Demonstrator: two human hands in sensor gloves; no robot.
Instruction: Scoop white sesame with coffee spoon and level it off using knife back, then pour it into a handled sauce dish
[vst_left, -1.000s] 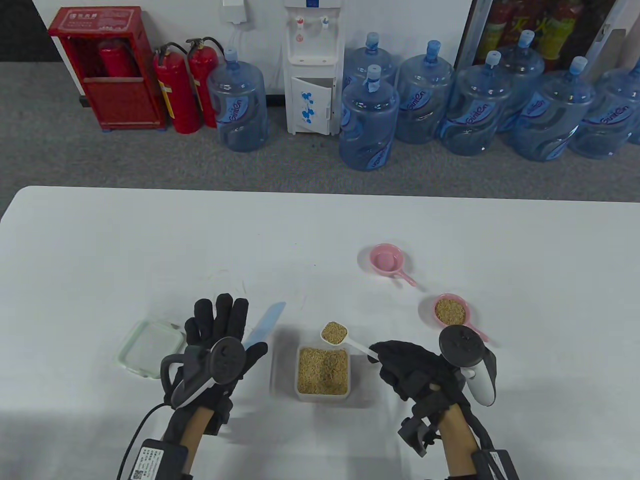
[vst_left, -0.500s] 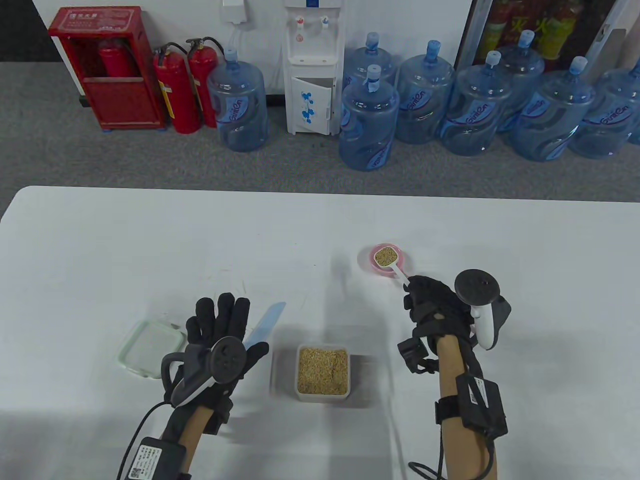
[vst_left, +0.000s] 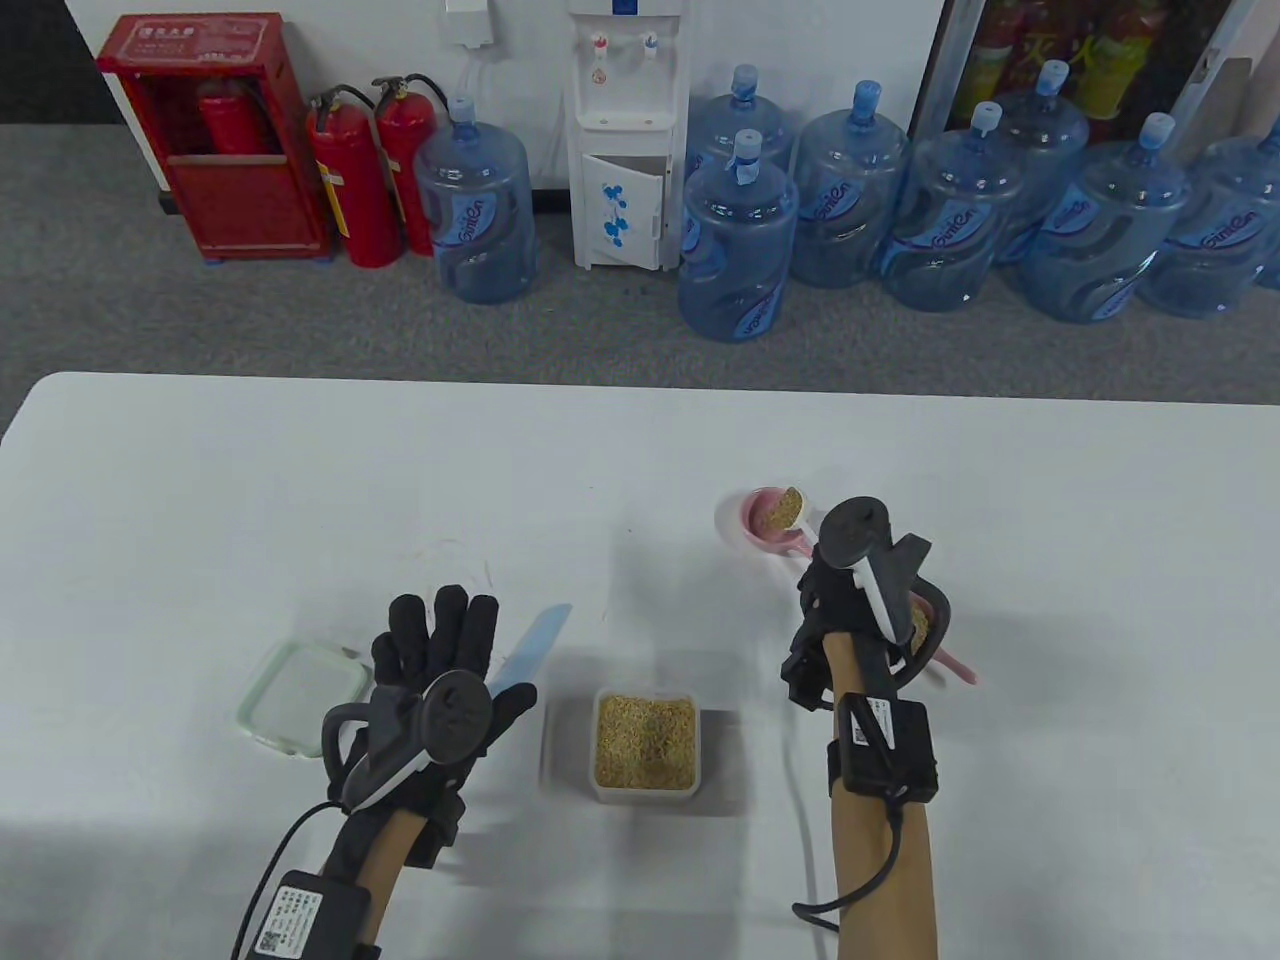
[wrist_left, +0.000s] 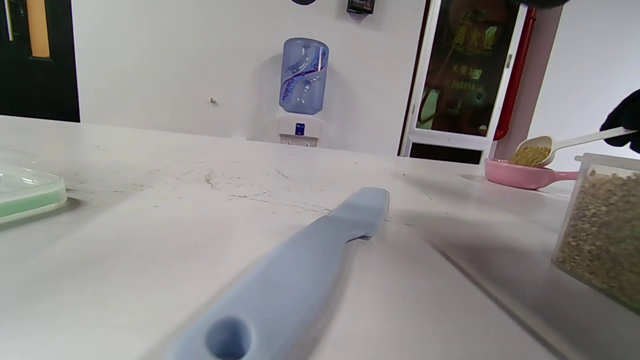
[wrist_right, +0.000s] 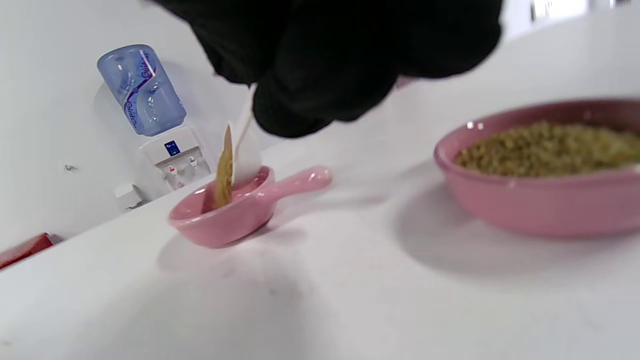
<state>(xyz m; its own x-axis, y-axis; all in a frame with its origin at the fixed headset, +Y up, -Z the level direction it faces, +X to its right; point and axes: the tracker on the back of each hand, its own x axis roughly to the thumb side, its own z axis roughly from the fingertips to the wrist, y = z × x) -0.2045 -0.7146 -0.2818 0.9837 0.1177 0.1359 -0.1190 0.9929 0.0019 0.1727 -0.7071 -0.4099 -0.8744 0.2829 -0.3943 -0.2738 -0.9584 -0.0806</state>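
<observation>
My right hand (vst_left: 822, 585) pinches the handle of the white coffee spoon (vst_left: 785, 512). Its bowl is tipped on edge over the far pink handled sauce dish (vst_left: 752, 528), and sesame slides from the spoon (wrist_right: 244, 150) into that dish (wrist_right: 235, 212). The clear tub of sesame (vst_left: 646, 742) stands near the front between my hands. Spread flat on the table, my left hand (vst_left: 440, 640) lies over the handle of the light blue knife (vst_left: 535, 642). The knife (wrist_left: 310, 255) lies flat on the table, and no fingers show in the left wrist view.
A second pink dish (wrist_right: 545, 170) full of sesame sits just right of my right hand, mostly hidden behind it in the table view. The tub's green-rimmed lid (vst_left: 300, 697) lies left of my left hand. Water bottles and fire extinguishers stand on the floor beyond the table.
My right hand carried the filled spoon from above the tub to the far pink dish, then rolled the wrist so the spoon tips. The left hand and knife stayed put.
</observation>
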